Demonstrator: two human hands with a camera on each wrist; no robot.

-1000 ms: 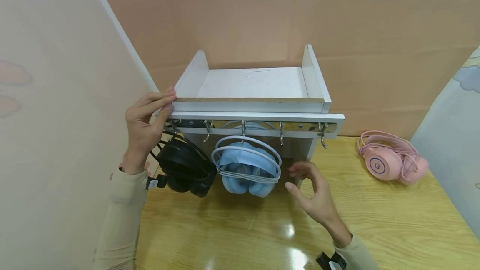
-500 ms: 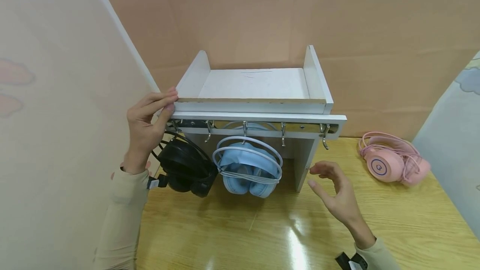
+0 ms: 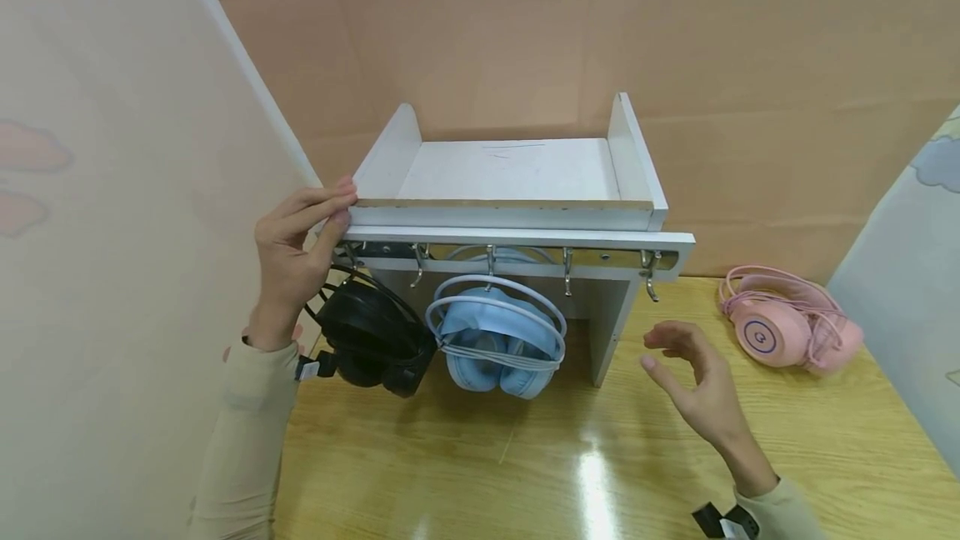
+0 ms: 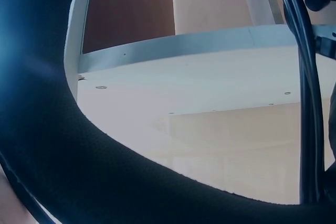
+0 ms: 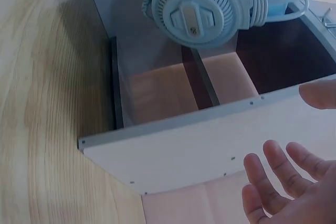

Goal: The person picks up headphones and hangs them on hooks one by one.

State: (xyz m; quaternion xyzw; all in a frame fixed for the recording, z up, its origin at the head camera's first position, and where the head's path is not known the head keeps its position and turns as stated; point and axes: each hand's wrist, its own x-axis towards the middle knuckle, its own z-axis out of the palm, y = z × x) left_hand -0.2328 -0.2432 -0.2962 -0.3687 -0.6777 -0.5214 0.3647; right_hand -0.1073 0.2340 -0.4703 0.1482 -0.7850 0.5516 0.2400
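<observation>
With the left hand (image 3: 288, 261) still gripping the white wooden hook rack (image 3: 510, 215), the relaxed, empty right hand (image 3: 701, 386) had withdrawn from the hung blue padded headphones (image 3: 497, 338) towards the pink headphones (image 3: 783, 319).

a staged recording booth rather than a lived-in room is suggested: a glossy wooden tabletop (image 3: 825, 440) is enclosed by plain cardboard walls (image 3: 750, 65) and side panels (image 3: 90, 232) printed with pastel cartoon clouds.
</observation>
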